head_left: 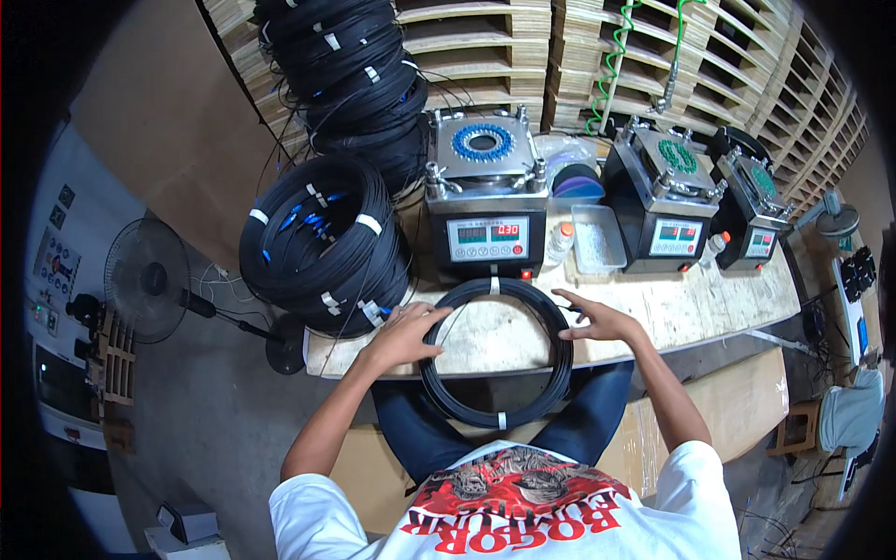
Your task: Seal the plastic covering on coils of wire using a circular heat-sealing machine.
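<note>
A coil of black cable (563, 364), bound with white tape, lies partly on the table and hangs over its front edge above my lap. My left hand (409, 334) is closed on the coil's left side, with thumb and fingertips over the ring. On the opposite side my right hand (599, 321) holds the ring, its thumb on the cable and its forefinger reaching across higher up. A small dark piece shows between the fingers of that hand; I cannot make out what it is.
A stack of cable coils (322, 252) with blue connectors stands at the left, a taller pile (350, 84) behind. Polishing machines (485, 238) line the back beside a clear plastic tub (597, 240) and an orange-capped bottle (559, 245). A fan (149, 280) stands left of the table.
</note>
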A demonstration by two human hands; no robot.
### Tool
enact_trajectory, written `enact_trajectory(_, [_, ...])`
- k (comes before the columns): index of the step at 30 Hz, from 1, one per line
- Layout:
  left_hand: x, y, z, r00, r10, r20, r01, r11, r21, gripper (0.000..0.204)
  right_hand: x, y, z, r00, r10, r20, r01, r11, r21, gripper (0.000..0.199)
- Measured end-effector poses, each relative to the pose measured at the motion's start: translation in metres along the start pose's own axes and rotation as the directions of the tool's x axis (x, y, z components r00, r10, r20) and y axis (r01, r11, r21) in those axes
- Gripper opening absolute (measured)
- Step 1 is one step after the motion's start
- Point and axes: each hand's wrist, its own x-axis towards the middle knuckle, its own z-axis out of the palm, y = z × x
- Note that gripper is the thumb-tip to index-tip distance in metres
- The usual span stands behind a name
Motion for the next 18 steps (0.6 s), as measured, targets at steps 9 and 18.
enact_trajectory(9, [0.092,0.068,-0.173,0.770,0.072,-0.633,-0.347,0.881,-0.321,0.027,0.085,-0.107,-0.163,0.985,-0.134,-0.105,0.158,0.947,0.279,0.045])
enact_trajectory(18, [0.223,0.020,-0.179,0.777,-0.323,-0.541,0.270,0.946,-0.177,0.058,0.202,-0.102,-0.197,0.920,0.256,-0.297,-0.198,0.957,0.210,0.048])
